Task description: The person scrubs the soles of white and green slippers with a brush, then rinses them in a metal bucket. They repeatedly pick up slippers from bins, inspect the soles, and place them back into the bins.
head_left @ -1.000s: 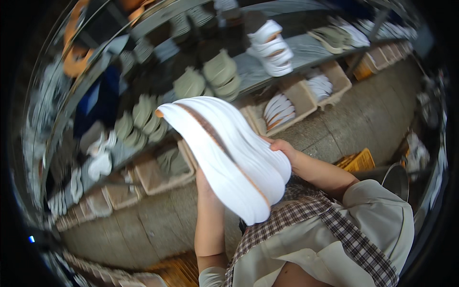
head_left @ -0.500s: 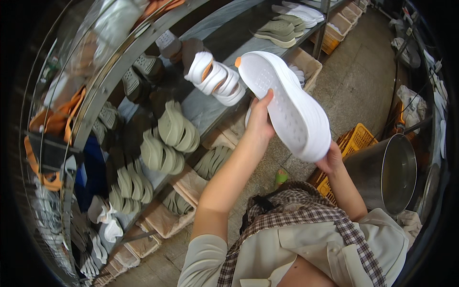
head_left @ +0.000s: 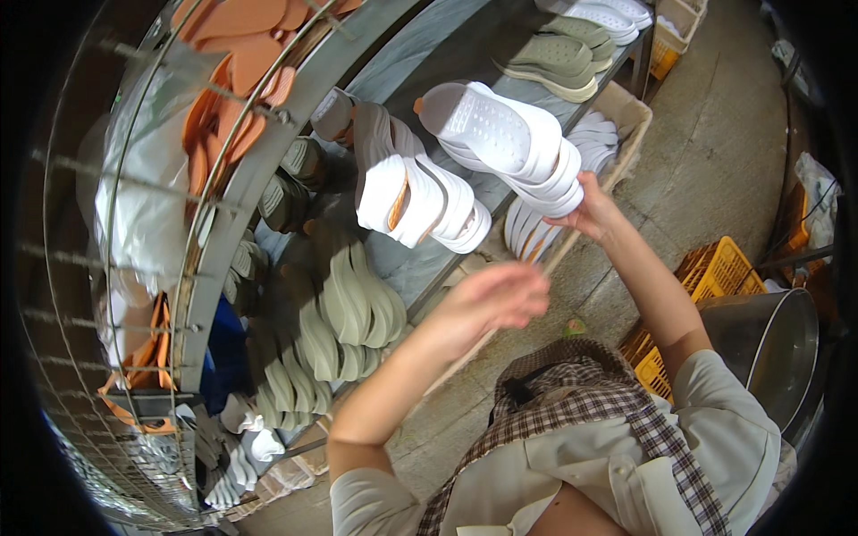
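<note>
The right hand (head_left: 587, 211) grips the near end of a stack of white soles (head_left: 536, 147), thumb at the side. The stack is at the shelf (head_left: 382, 266), just beside another white stack (head_left: 416, 192); I cannot tell whether it rests there. The left hand (head_left: 496, 299), blurred, is empty, fingers loosely spread, near green soles (head_left: 344, 295). Small marks dot the gripped stack's top sole; I cannot tell whether any are writing.
</note>
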Available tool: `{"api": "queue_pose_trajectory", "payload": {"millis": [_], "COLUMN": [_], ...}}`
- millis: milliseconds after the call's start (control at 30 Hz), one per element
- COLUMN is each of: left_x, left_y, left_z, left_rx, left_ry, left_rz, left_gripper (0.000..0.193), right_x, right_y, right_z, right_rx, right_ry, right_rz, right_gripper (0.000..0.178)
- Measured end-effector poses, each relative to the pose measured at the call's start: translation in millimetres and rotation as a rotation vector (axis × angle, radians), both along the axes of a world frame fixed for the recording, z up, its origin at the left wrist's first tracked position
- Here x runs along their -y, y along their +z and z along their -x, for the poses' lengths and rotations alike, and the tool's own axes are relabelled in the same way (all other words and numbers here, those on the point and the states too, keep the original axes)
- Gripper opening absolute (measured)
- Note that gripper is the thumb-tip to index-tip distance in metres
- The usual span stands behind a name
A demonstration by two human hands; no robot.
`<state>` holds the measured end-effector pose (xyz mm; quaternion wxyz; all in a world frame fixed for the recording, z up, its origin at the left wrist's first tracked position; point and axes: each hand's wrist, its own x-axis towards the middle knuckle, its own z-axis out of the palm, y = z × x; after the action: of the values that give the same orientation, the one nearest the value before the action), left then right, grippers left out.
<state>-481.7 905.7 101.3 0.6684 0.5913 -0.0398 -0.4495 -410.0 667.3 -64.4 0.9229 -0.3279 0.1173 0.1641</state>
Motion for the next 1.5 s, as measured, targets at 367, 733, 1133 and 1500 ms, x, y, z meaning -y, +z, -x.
{"api": "queue_pose_trajectory", "payload": {"millis": [367, 733, 1133, 1500], "left_x": [-206.5, -208.6, -263.3, -252.2], "left_y": [-32.0, -158.2, -55.9, 61.0], "left_z": [-273.7, -457.8, -442.2, 7.0], "left_rx": [0.368, -0.151, -0.015, -0.192], "left_ry": [0.91, 0.697, 0.678, 0.747], "left_rz": [-0.07, 0.376, 0.364, 0.522], "left_gripper": [0.037, 0.055, 0.038, 0.033], "right_x": [-47.8, -87.6, -141.6, -142.8], "right_y": [-7.9, -18.3, -73.6, -31.7], "right_z": [-35.4, 35.9, 203.9, 242.9], "right_rx": [-0.09, -0.098, -0.166, 0.229], "right_ry": [-0.419, -0.747, -0.35, 0.015], "right_rz": [0.502, 0.584, 0.729, 0.617], "right_gripper": [0.048, 0.033, 0.011, 0.03]}}
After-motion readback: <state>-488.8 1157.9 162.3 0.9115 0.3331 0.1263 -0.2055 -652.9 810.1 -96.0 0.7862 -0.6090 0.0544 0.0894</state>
